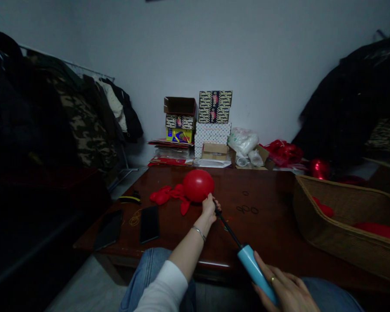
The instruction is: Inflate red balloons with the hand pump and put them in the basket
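I see my left hand (209, 207) with its grip closed around the neck of the red balloon (198, 185), at 12 o'clock over the bench (266, 225). My right hand (287, 292) grips the blue hand pump (255, 269) at 5 o'clock.

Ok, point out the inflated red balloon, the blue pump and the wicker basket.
inflated red balloon (198, 185), head view, middle of its round body
blue pump (254, 268), head view, its blue barrel
wicker basket (341, 242), head view, its near wall

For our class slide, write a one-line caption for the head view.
Left hand pinches a red balloon onto a blue hand pump gripped by the right hand.
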`<act>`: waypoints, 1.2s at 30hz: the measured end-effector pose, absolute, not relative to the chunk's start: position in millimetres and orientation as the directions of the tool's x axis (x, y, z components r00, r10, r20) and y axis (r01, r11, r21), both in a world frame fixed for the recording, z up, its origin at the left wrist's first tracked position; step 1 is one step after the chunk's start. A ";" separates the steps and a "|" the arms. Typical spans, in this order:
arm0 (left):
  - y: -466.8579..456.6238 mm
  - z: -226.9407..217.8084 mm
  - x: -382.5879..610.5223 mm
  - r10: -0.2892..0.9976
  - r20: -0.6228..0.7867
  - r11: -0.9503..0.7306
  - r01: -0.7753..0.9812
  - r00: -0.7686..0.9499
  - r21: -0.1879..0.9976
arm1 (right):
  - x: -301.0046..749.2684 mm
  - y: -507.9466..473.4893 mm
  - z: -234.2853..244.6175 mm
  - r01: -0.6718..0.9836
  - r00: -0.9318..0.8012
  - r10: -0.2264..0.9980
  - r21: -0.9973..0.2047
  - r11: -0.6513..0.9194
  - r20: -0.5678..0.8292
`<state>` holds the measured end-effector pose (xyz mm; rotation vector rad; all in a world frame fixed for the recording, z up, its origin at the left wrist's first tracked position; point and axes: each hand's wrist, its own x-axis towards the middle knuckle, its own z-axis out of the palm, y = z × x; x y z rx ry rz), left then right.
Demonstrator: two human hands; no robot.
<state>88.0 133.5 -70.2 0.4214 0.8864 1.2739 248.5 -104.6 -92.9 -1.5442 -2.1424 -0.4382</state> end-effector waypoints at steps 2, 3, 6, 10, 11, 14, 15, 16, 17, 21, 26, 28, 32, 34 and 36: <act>133.5 -69.8 87.6 0.943 -0.333 0.269 -0.646 0.025 0.715 | 245.3 -101.4 -89.7 0.953 -0.245 0.826 -0.030 0.301 0.507; 133.3 -69.5 87.6 0.944 -0.329 0.263 -0.648 0.021 0.715 | 242.8 -98.1 -87.6 0.957 -0.229 0.843 -0.044 0.285 0.487; 131.0 -69.4 89.9 0.947 -0.319 0.254 -0.646 0.017 0.720 | 232.7 -81.7 -80.4 0.967 -0.186 0.883 -0.079 0.243 0.431; 126.0 -71.5 97.5 0.942 -0.334 0.269 -0.642 0.021 0.718 | 216.3 -51.5 -70.0 0.976 -0.165 0.906 -0.067 0.206 0.391; 125.2 -72.3 99.3 0.941 -0.336 0.272 -0.644 0.025 0.715 | 212.1 -44.4 -67.4 0.979 -0.161 0.908 -0.057 0.198 0.387; 124.9 -74.7 102.1 0.942 -0.335 0.274 -0.644 0.029 0.714 | 201.1 -29.6 -61.8 0.988 -0.129 0.920 -0.032 0.151 0.369; 125.4 -75.4 102.1 0.942 -0.335 0.273 -0.642 0.027 0.717 | 198.4 -27.6 -61.0 0.989 -0.123 0.922 -0.028 0.143 0.367; 125.9 -76.0 101.7 0.942 -0.333 0.273 -0.638 0.027 0.720 | 196.5 -27.3 -60.8 0.990 -0.122 0.922 -0.027 0.141 0.367; 126.5 -76.3 101.0 0.943 -0.331 0.272 -0.635 0.027 0.723 | 195.4 -28.6 -61.3 0.989 -0.123 0.921 -0.030 0.144 0.370; 129.2 -75.0 96.1 0.951 -0.308 0.258 -0.624 0.029 0.738 | 201.7 -45.7 -68.7 0.983 -0.136 0.909 -0.063 0.174 0.394; 136.3 -71.3 86.9 0.955 -0.295 0.231 -0.643 0.007 0.731 | 226.5 -77.8 -81.9 0.969 -0.192 0.871 -0.056 0.242 0.452; 138.3 -70.2 84.5 0.956 -0.293 0.222 -0.657 0.002 0.720 | 236.0 -89.1 -85.3 0.960 -0.221 0.845 -0.043 0.276 0.488; 136.7 -68.8 84.8 0.954 -0.300 0.233 -0.661 0.012 0.713 | 246.3 -102.7 -88.3 0.950 -0.242 0.812 -0.039 0.309 0.531; 134.5 -68.4 86.2 0.952 -0.306 0.241 -0.653 0.016 0.718 | 247.1 -103.6 -88.5 0.950 -0.240 0.814 -0.044 0.309 0.530; 132.2 -67.7 87.7 0.950 -0.312 0.245 -0.651 0.014 0.719 | 245.7 -100.6 -87.4 0.955 -0.229 0.828 -0.048 0.294 0.513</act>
